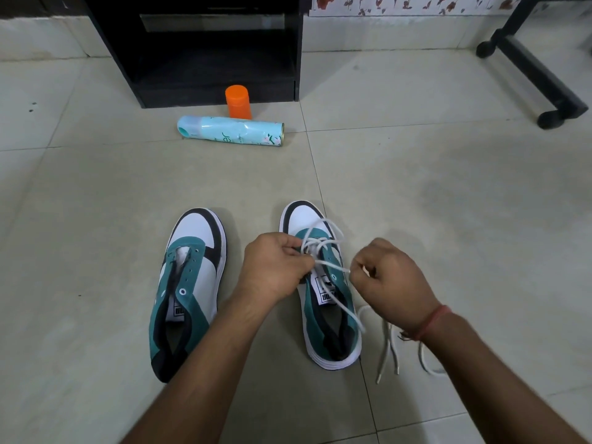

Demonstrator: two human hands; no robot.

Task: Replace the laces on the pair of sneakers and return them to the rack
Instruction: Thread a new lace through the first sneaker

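Two teal, white and black sneakers stand on the tiled floor, toes pointing away from me. The left sneaker (189, 283) has bare eyelets and no lace. The right sneaker (326, 302) carries a white lace (323, 241) threaded loosely through its front eyelets. My left hand (275, 267) pinches the lace over the shoe's left side. My right hand (390, 283) pinches the lace's other strand just right of the shoe, and the strand stretches between both hands. A second loose white lace (389, 347) lies on the floor under my right wrist.
A light-blue spray can (230, 132) lies on its side farther out, with an orange cap (237, 100) standing behind it. A black rack (205, 49) stands at the back. A black wheeled frame leg (535, 78) sits at the upper right.
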